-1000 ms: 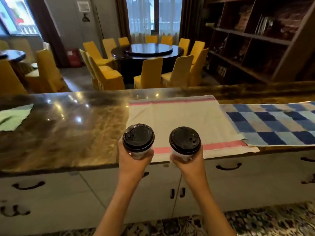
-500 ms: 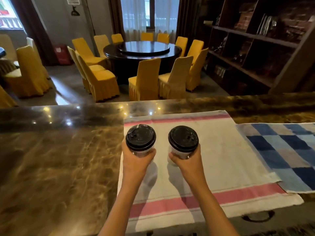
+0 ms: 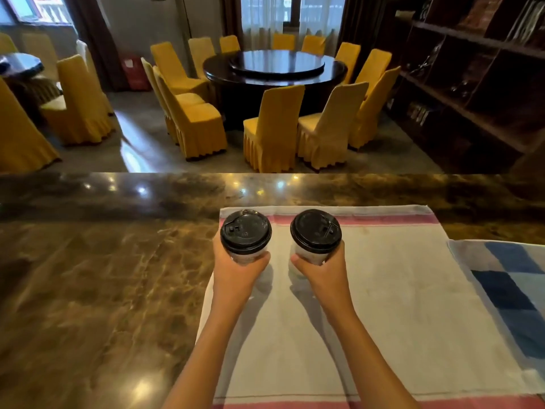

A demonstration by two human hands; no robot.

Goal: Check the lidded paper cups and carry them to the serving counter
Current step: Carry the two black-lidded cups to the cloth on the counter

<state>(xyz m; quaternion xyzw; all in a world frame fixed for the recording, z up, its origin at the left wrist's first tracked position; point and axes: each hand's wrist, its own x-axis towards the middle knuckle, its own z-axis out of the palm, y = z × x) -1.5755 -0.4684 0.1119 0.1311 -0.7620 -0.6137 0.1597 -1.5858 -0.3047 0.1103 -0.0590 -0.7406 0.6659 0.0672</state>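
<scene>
Brown marble-patterned glossy counter (image 3: 88, 290) is lying under both grips, with a white cloth with pink stripes (image 3: 383, 290) spread right beneath them. Blue checked cloth (image 3: 507, 290) is sitting off to the right of the right grip, overlapping the white cloth's edge. Beyond the grips, yellow covered chairs (image 3: 274, 128) are ringing a dark round dining table (image 3: 274, 69); dark wooden shelving (image 3: 472, 69) is standing far right. Left hand (image 3: 236, 276) is curling round the left white paper cup with black plastic lid (image 3: 245, 231). Right hand (image 3: 324, 276) is wrapping the right white paper cup with black plastic lid (image 3: 316, 230). Both forearms are reaching forward, cups upright, side by side, apart. Cannot tell whether cups are touching the cloth.
</scene>
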